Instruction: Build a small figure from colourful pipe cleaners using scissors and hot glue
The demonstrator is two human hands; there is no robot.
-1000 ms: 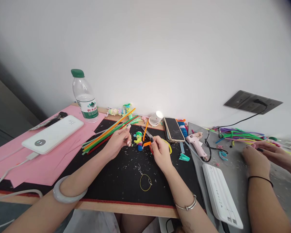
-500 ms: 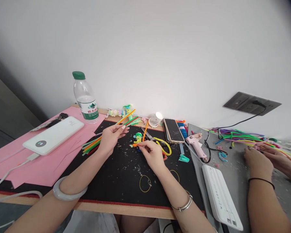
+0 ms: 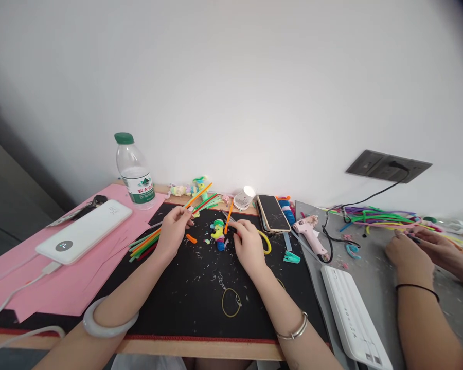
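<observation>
My left hand (image 3: 174,229) is at the far end of a bundle of coloured pipe cleaners (image 3: 154,237) lying on the black mat (image 3: 200,303). Its fingertips are pinched on one strand. My right hand (image 3: 249,244) is curled over a pair of scissors; the yellow handle (image 3: 267,241) sticks out to its right. Between my hands stands a small colourful pipe-cleaner figure (image 3: 218,229). A short orange piece (image 3: 191,238) lies loose on the mat. An orange strand (image 3: 228,224) lies just beyond the figure.
A water bottle (image 3: 135,172) and a white power bank (image 3: 84,232) sit on pink paper at the left. A phone (image 3: 271,212), a pink glue gun (image 3: 310,234) and a white keyboard (image 3: 353,321) lie to the right. Another person's hands (image 3: 411,257) work beside more pipe cleaners (image 3: 374,216).
My right hand let go of the orange piece, which now lies on the mat, and moved onto the scissors. My left hand closed its fingers on a strand of the bundle.
</observation>
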